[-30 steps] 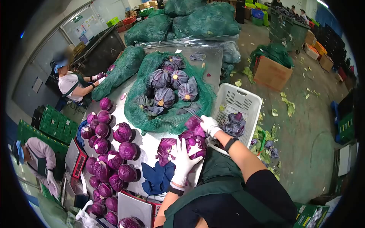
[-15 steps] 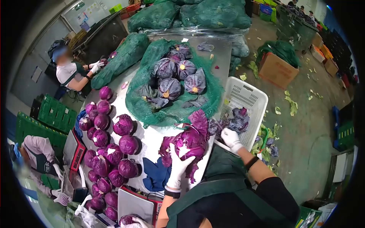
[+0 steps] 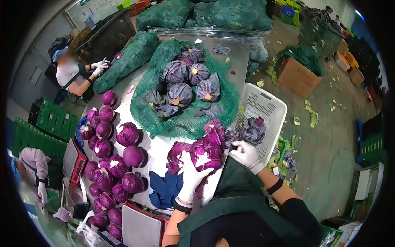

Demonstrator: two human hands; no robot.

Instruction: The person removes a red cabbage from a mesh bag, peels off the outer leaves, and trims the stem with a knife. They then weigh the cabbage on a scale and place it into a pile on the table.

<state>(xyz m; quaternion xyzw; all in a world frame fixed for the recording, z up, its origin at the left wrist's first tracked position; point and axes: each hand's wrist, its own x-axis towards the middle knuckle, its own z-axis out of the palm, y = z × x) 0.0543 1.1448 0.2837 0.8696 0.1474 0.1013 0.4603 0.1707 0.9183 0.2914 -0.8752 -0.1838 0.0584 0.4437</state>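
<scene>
My left hand (image 3: 191, 175), in a white glove, holds a red cabbage (image 3: 207, 153) against the near edge of the table, thumb and fingers spread around its side. Loose outer leaves (image 3: 214, 131) stand out from the cabbage, and a pale patch shows on it. My right hand (image 3: 245, 155), also gloved, is just right of the cabbage with its fingers curled; whatever is in them is hidden. Dark, dull leaves (image 3: 252, 132) lie beyond that hand in a white perforated crate (image 3: 277, 108). A dark blue cloth (image 3: 165, 190) lies left of my left hand.
Untrimmed cabbages (image 3: 180, 95) sit on a green net bag (image 3: 142, 117). Several glossy cabbages (image 3: 133, 156) line the table's left side, near a scale (image 3: 141, 226). Co-workers stand at left, one touching a filled net sack (image 3: 125, 61). Leaves litter the floor.
My right hand has moved left and slightly down, closer to the cabbage. My left hand keeps its hold. Another person's gloved hand and a cabbage have gone from the near scale.
</scene>
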